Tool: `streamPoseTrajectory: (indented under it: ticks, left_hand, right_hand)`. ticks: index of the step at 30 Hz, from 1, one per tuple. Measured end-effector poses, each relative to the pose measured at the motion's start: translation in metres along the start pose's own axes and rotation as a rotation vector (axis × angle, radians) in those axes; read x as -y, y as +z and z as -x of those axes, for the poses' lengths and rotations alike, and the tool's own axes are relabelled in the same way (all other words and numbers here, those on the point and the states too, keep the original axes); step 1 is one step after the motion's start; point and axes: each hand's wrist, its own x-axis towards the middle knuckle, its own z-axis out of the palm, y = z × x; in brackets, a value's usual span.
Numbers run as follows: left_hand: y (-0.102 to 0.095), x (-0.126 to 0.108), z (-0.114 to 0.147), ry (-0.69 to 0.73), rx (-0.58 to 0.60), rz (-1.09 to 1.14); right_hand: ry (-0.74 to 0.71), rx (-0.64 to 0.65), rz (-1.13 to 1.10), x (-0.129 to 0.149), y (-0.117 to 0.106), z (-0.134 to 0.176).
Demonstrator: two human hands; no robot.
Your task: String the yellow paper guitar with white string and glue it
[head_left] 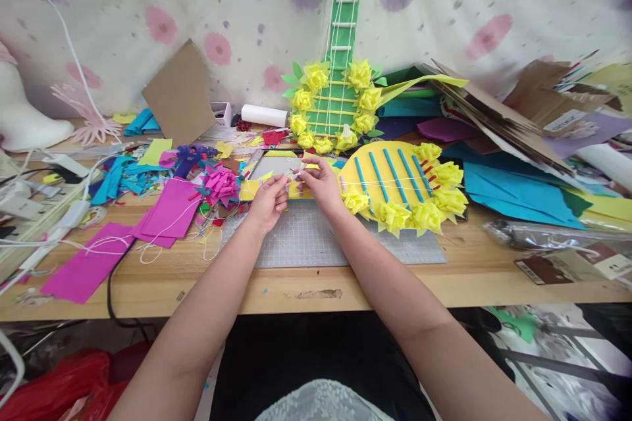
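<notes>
My left hand (270, 202) is closed, thumb and fingertips pinching a thin white string (296, 175). Close on its right, my right hand (320, 183) pinches the same string, its fingers bent. Both hands are over the neck of a yellow paper guitar (374, 174), which lies on its back with the body to the right. Blue strips cross that body, yellow paper flowers (427, 216) line its edge, and white strings run along it. Beneath lies a grey cutting mat (306, 243). My fingers partly hide the neck and the string's end.
A green guitar (340, 46) with yellow flowers leans upright at the back. To the left are a blue glue gun (190, 159), a magenta paper flower (220, 184), magenta sheets (168, 210) and loose cords. Cardboard (498, 112) and blue paper (518, 187) are piled at the right.
</notes>
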Motion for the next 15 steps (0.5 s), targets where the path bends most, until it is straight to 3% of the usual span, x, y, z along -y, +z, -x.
streamPoseTrajectory:
  ticks: [15]
  left_hand:
    - [-0.002,-0.001,-0.001,0.000,0.060,0.114]
  right_hand:
    - [0.154,0.010,-0.071,0.013,0.001,0.004]
